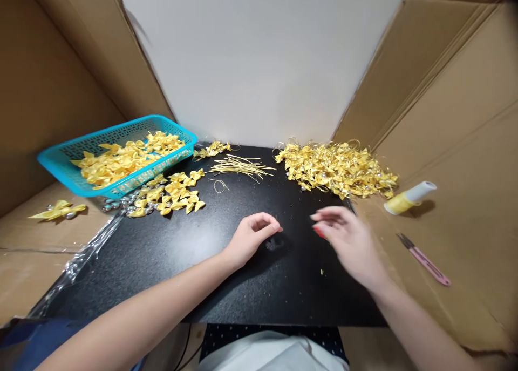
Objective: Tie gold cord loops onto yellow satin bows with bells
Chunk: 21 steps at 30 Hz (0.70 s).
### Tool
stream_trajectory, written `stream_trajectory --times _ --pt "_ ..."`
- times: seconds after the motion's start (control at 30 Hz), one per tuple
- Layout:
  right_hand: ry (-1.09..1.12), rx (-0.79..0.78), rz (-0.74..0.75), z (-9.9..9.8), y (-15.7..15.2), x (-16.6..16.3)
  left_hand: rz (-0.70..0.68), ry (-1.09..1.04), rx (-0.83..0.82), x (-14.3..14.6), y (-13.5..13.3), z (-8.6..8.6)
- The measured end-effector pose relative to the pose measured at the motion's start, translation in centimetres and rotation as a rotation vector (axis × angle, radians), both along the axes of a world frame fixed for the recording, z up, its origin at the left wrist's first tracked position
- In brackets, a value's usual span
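Observation:
My left hand point(253, 238) is over the middle of the black tabletop point(226, 301), thumb and fingertips pressed together. Whatever it may pinch is too small to make out. To its right, my right hand point(348, 241) is blurred by motion, its fingers curved and slightly apart from the thumb. A red patch shows at its thumb tip; no held object can be seen. Beyond the hands lie a bundle of gold ties point(243, 167) and a single looped tie point(219, 186). A big heap of yellow ribbon bows with gold ties point(340, 168) is behind my right hand.
A turquoise basket point(52, 163) of yellow bows stands at the left. Loose bows point(184, 193) and silver beads point(121, 202) lie before it. At right are pink thread snips point(424, 262) and a spool of yellow thread point(408, 198). Cardboard walls point(453, 90) flank the table.

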State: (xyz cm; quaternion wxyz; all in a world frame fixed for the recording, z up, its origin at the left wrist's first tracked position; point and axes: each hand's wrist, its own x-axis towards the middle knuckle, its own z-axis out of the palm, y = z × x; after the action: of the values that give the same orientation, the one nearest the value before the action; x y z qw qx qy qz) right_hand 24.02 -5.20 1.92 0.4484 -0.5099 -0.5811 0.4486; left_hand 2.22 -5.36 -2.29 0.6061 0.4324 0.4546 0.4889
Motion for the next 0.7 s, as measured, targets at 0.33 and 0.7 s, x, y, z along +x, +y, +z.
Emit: stream_trajectory --times 0.33,0.7 --pt "0.225 -0.094 0.326 -3.6 3.5 -5.8 0.119 0.169 0.059 -1.1 0.6 0.6" --pt "-0.085 -0.006 0.451 -3.9 2.5 -5.7 0.15 0.248 0.073 -0.6 0.4 0.6"
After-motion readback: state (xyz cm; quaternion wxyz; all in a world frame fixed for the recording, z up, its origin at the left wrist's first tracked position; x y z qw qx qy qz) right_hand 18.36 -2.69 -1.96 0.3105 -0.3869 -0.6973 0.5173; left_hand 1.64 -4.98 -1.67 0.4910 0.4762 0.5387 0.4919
